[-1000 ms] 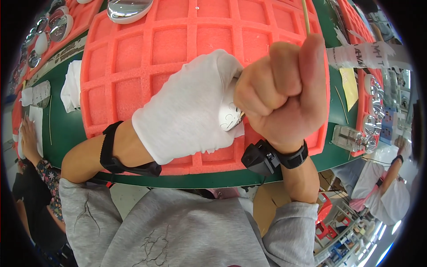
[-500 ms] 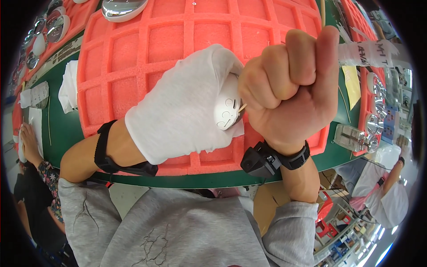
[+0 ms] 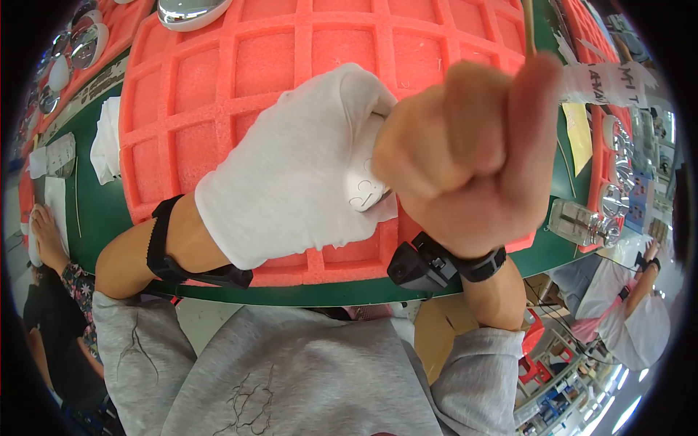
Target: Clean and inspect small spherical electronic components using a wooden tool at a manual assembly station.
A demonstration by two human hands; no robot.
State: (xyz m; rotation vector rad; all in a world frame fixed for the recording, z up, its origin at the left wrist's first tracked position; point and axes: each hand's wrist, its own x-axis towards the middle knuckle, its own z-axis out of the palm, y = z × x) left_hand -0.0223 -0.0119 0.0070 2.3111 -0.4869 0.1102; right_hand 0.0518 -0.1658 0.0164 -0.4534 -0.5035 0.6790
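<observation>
A loose white cloth covering, perhaps a glove, wraps my left hand (image 3: 291, 171). Its fingers close around a white rounded plastic piece (image 3: 361, 187) with thin slots and curved marks on its face. My right hand (image 3: 472, 152) is bare, blurred and curled into a fist just right of that piece, hiding part of it. A thin wooden stick (image 3: 530, 29) rises from between its thumb and curled fingers. The stick's lower end is hidden behind the hand. Both hands are over a red foam tray (image 3: 265, 67) with square compartments.
A shiny dome-shaped part (image 3: 190, 10) lies at the tray's far edge. On the green table (image 3: 94, 218) are a white cloth (image 3: 107, 142) and, at right, a clear glass bottle (image 3: 574, 221) and a yellow paper (image 3: 576, 138). Co-workers sit at left and stand at right.
My right hand has turned slightly and blurs with motion, now covering more of the white piece. The stick's lower tip, seen earlier at the piece, is hidden now. The left hand stays nearly still.
</observation>
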